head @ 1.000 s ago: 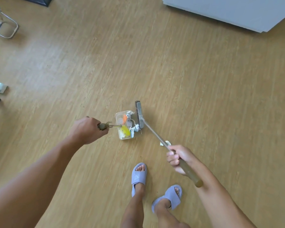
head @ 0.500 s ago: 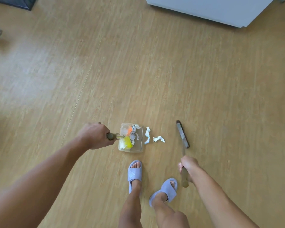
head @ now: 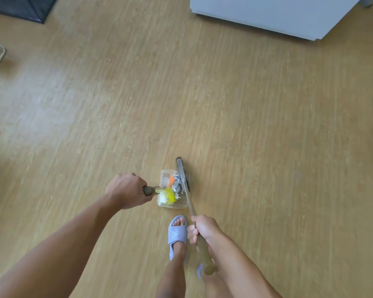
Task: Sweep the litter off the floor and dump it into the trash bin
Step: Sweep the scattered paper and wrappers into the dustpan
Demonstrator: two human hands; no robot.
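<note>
left hand (head: 125, 190) fingers wrapped round dustpan handle | right hand (head: 202, 230) fingers gripping broom (head: 184, 183) | litter (head: 170, 190) in dustpan (head: 163, 203), floor centre, 12 o'clock of slipper (head: 177, 233)

Bare arms, bare legs, lavender slide sandals (head: 177, 233).

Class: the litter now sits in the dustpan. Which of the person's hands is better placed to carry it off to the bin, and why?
The left hand. It grips the dustpan handle, and the litter lies in that pan. The right hand holds the broom, whose head stands at the pan's mouth.
</note>
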